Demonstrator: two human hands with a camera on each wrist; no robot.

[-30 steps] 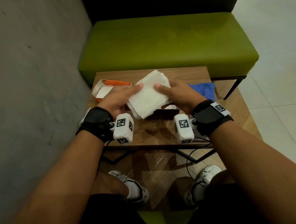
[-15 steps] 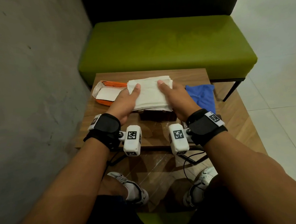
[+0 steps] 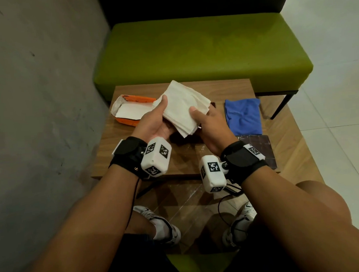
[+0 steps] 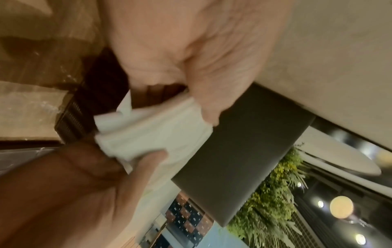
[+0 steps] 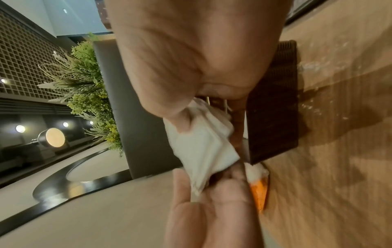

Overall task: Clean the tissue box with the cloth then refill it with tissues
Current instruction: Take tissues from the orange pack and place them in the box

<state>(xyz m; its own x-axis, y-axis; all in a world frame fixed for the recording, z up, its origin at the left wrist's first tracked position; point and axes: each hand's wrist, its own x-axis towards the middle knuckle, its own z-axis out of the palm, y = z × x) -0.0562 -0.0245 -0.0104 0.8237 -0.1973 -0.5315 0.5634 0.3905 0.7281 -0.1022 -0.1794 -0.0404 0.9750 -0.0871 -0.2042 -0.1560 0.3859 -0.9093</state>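
- The tissues [image 3: 183, 108] are held up over the table [image 3: 120, 152] by the left hand [image 3: 154, 124] and right hand [image 3: 210, 123].
- The dark box [image 5: 273, 107] is under them.
- The cloth [image 3: 243, 116] is left lying at the right.

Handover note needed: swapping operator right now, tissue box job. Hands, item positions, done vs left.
Left hand and right hand: both grip the tissue stack, held tilted above the table.
Tissue box: dark, open, beneath the hands.
Box lid: off, on the table's right.
Blue cloth: set down, right.
Orange tissue wrapper: opened, left.
Left: seat the stack in the box, refit lid.
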